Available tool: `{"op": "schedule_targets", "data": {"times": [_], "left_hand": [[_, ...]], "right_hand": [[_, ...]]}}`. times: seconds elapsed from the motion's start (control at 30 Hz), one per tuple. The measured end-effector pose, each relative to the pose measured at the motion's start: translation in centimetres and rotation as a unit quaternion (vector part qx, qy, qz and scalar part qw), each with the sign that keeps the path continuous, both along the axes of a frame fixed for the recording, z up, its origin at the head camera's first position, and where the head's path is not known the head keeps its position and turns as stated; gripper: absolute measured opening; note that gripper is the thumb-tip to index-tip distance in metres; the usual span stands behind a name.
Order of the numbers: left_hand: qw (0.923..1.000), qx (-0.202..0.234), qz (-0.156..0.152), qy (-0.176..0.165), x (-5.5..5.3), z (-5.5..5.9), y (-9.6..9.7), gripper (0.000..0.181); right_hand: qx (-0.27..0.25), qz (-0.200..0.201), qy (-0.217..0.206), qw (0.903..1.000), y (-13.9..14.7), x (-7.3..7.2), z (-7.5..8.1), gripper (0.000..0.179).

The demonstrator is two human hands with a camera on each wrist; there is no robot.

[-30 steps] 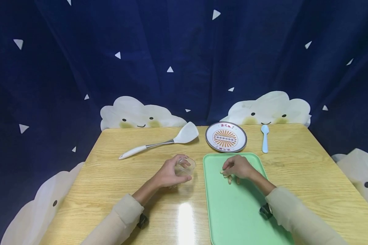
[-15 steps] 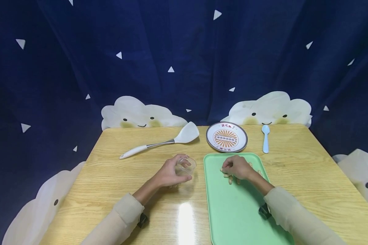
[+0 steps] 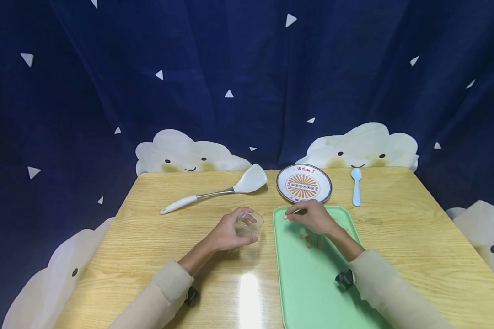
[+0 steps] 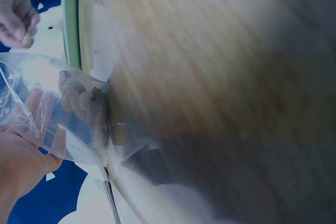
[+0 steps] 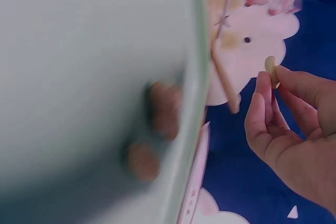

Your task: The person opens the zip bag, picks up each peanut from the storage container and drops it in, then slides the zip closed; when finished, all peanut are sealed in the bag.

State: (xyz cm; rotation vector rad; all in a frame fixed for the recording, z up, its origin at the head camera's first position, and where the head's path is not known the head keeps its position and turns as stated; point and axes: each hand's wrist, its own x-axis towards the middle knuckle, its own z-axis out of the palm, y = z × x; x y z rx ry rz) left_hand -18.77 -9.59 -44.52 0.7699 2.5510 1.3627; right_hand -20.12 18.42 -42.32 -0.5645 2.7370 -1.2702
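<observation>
My left hand [image 3: 232,230] holds a clear plastic bag [image 3: 251,230] with its mouth spread, over the table left of the tray. Several peanuts [image 4: 84,103] in their shells lie in the bottom of the bag in the left wrist view. My right hand [image 3: 313,217] pinches a single peanut [image 5: 270,69] between thumb and fingertips, above the far left part of the green tray [image 3: 308,288]. More peanuts [image 3: 308,242] lie on the tray below this hand; others [image 3: 347,231] show beside the wrist, partly hidden by it.
Behind the tray stands a round patterned plate [image 3: 286,183]. A white spatula [image 3: 251,179] lies beyond my left hand. To the right of the plate is a light-blue spoon [image 3: 356,187]. A dark blue curtain [image 3: 247,68] hangs along the table's back edge.
My right hand has risen off the peanuts on the tray with one peanut and moved left and away from me. My left hand and the bag have stayed in place.
</observation>
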Motion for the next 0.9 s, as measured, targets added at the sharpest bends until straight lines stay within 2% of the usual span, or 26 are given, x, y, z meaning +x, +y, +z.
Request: {"op": "schedule_targets", "data": {"times": [0.33, 0.5, 0.7, 0.9], "left_hand": [[1.0000, 0.002, -0.006, -0.006, -0.1, 0.0, 0.1, 0.065], [0.9999, 0.000, -0.010, -0.009, -0.1, -0.1, 0.0, 0.067], [0.9999, -0.005, -0.005, -0.008, -0.2, -0.2, 0.0, 0.068], [0.9999, 0.003, -0.013, -0.002, -0.3, -0.3, -0.1, 0.065]], "right_hand": [[-0.102, 0.036, -0.015, 0.9940, -3.9, 0.1, 1.9, 0.016], [-0.101, 0.068, -0.003, 0.9926, -5.9, 0.1, 2.2, 0.012], [-0.096, 0.108, -0.016, 0.9894, -6.8, 0.4, 2.1, 0.012], [-0.095, 0.091, -0.010, 0.9913, -6.1, 0.6, 2.3, 0.014]]}}
